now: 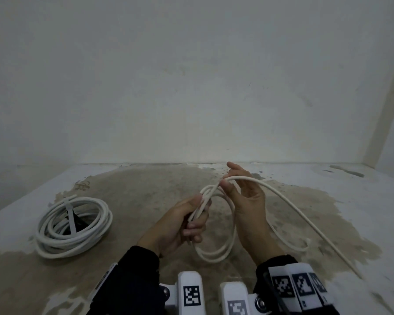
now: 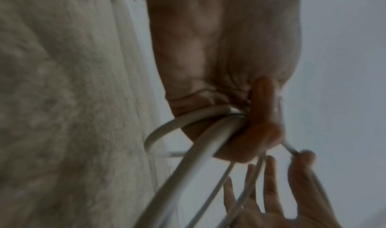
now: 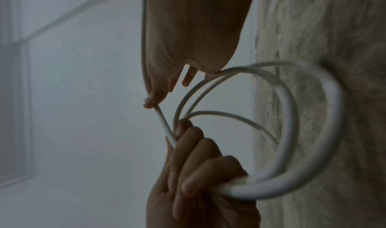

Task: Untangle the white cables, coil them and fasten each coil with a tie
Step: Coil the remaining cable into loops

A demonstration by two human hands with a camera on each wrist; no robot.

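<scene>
My left hand [image 1: 192,223] grips a bundle of several loops of white cable [image 1: 224,247] that hang below the fist, just above the floor. My right hand [image 1: 231,180] is beside and a little beyond it. Its thumb and forefinger pinch the free strand [image 1: 305,220], which arcs right and down to the floor. In the right wrist view the pinch [image 3: 150,102] sits just above the left fist [image 3: 198,173], with the loops [image 3: 317,149] curving away. The left wrist view shows my left hand [image 2: 261,132] curled round the cable [image 2: 204,132].
A finished white coil [image 1: 73,226], bound with a white tie [image 1: 69,214], lies on the floor at the left. The floor [image 1: 146,196] is worn concrete with pale paint patches. A plain wall [image 1: 191,87] rises close behind, with a corner at the right.
</scene>
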